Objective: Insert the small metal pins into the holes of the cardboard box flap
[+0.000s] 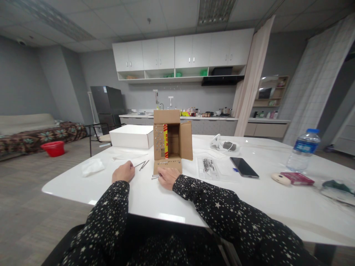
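At carton flap [169,165] edge: right fingers [161,171], grip unclear; left fingers [131,167] pinch nail [140,163]; open tabletop [144,192] between.

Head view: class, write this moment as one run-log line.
left hand: holds metal pin | right hand: at lower flap, beside metal pins | cardboard box: open, white box to its left

A kitchen sharing its room with a lounge, this! White wall cabinets [183,51] stretch across the back, black range hood [222,80] at their right end, and below, steel pots [226,111] on the counter [219,118]. Over left, a dark refrigerator [107,105], then a sofa [24,123]; overhead, an office-style tiled ceiling [122,18].
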A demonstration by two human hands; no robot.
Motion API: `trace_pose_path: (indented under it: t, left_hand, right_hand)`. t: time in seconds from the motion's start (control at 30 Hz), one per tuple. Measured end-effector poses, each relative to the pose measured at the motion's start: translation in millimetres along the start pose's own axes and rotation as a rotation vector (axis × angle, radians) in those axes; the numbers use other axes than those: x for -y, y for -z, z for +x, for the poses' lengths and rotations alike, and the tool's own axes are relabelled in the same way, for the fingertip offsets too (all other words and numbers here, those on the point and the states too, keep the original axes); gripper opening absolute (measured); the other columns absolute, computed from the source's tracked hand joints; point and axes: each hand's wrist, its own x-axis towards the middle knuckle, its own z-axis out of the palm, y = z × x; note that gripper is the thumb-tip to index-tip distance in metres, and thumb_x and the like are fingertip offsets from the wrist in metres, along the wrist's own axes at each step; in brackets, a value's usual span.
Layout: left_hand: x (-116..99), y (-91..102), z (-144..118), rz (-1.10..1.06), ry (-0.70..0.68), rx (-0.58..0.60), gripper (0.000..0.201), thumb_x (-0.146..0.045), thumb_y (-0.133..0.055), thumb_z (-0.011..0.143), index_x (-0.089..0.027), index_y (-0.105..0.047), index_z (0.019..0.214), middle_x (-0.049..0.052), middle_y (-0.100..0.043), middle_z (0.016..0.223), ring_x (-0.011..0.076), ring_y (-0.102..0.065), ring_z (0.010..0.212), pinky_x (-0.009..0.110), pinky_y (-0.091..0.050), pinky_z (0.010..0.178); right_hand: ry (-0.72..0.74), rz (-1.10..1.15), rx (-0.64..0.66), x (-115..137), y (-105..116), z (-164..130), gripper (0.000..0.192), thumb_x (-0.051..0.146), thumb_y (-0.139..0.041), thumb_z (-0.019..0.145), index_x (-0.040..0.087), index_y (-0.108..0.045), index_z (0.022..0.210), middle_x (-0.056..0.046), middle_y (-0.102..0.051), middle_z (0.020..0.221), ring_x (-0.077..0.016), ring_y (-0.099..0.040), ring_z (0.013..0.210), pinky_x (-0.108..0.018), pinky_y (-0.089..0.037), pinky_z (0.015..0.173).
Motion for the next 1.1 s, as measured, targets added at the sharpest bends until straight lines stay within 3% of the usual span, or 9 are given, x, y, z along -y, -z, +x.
trace_pose_path:
  t: [0.7, 1.1]
  left_hand:
    - [-5.0, 8.5, -6.2, -0.008, 0.014, 0.019, 0.032, -0.032, -0.033, 0.079, -0.022, -0.059, 0.096, 0.012, -0.066, 0.094, 0.0262, -0.062, 0.083, 0.033, -0.044, 0.067]
    - [-4.2, 8.1, -5.9, -0.009, 0.009, 0.014, 0.032, -0.032, -0.033, 0.080, -0.022, -0.058, 0.096, 0.012, -0.066, 0.093, 0.0259, -0.062, 0.084, 0.033, -0.044, 0.066]
  right_hand:
    - [-0.042, 0.134, -0.053, -0.8, -0.2, 0.7, 0.009, 0.030, -0.044, 0.079, 0.023, -0.044, 0.085, 0.001, -0.057, 0.085, -0.0154, -0.050, 0.070, -0.027, -0.026, 0.057]
    - [-0.030, 0.176, -0.112, -1.3, -3.3, 1.0, 0.010, 0.028, -0.047, 0.080, 0.022, -0.048, 0.088, 0.000, -0.057, 0.091, -0.0146, -0.052, 0.075, -0.026, -0.033, 0.061]
